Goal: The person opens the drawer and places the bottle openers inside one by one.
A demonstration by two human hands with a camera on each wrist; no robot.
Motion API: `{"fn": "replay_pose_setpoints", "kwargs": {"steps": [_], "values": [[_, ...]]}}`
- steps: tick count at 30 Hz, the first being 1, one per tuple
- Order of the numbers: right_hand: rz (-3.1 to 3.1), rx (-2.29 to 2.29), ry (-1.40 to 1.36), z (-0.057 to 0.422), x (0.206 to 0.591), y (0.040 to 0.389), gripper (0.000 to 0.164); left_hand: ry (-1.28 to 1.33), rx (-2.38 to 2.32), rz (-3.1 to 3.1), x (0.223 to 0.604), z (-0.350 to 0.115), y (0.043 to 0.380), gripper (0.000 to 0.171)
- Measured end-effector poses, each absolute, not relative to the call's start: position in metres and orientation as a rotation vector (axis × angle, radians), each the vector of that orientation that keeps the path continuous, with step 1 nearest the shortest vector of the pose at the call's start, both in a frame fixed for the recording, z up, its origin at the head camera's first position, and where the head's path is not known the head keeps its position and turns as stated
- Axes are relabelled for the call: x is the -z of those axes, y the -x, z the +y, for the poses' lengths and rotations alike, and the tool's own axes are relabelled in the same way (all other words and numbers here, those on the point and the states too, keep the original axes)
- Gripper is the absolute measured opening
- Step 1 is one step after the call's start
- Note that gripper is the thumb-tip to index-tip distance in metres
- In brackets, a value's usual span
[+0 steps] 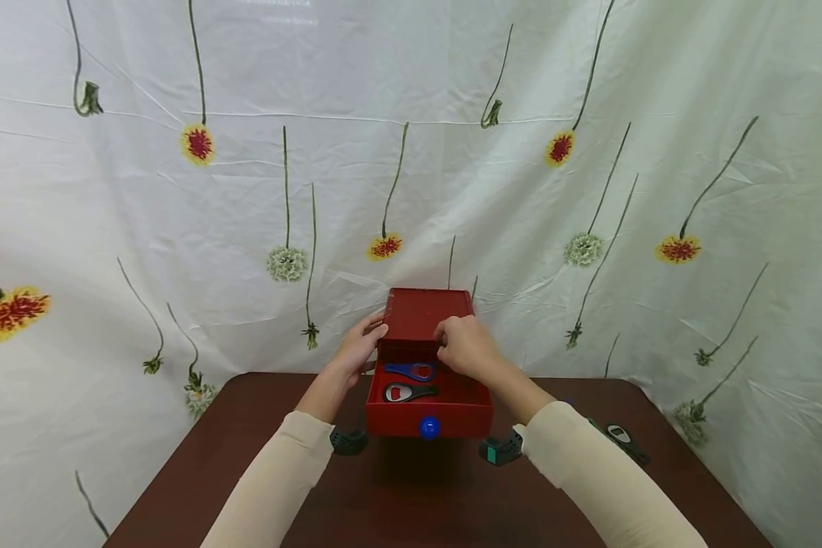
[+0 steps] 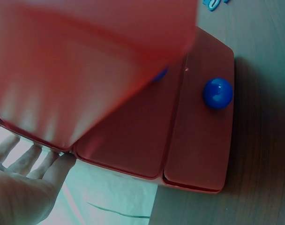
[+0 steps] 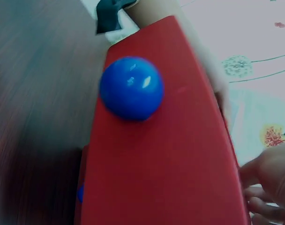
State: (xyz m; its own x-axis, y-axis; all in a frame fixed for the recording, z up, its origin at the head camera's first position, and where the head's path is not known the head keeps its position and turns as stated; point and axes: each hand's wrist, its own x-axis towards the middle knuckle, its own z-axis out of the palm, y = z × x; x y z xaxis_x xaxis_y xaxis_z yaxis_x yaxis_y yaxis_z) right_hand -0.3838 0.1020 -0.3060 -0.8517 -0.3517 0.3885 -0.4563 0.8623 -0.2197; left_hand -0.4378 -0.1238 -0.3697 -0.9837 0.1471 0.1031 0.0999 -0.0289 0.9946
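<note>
Okay, your left grip (image 1: 359, 350) is unclamped, fingers extended against the left side of the red cabinet (image 1: 425, 312), probably bracing it. The top drawer (image 1: 397, 420) juts over the surface (image 1: 418, 502), exposing the blue opener (image 1: 404, 371) and black opener (image 1: 412, 392) inside, toward its left; room ahead looks ample. Your right grip (image 1: 467, 346) curls at the drawer's right rear; can't tell if it's clamped on anything. A second black opener (image 1: 632, 447) lies near the surface's right edge.

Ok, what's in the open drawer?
A blue bottle opener and a black bottle opener. The back of the drawer is hidden inside the cabinet; the right hand covers another part.
</note>
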Motion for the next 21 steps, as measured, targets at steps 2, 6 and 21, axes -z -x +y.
{"fn": "replay_pose_setpoints", "kwargs": {"steps": [2,6,21], "values": [[-2.654,-0.362,-0.561,0.104,0.307,0.383,0.02,-0.276,-2.213,2.163,0.369,-0.124,0.438,0.052],[-2.609,-0.346,-0.517,0.109,0.308,0.383,0.022,-0.274,-2.21,2.171,0.368,-0.124,0.437,0.052],[-2.608,-0.539,-0.683,0.126,0.301,0.356,0.026,-0.273,-2.21,2.172,0.367,-0.123,0.436,0.053]]}}
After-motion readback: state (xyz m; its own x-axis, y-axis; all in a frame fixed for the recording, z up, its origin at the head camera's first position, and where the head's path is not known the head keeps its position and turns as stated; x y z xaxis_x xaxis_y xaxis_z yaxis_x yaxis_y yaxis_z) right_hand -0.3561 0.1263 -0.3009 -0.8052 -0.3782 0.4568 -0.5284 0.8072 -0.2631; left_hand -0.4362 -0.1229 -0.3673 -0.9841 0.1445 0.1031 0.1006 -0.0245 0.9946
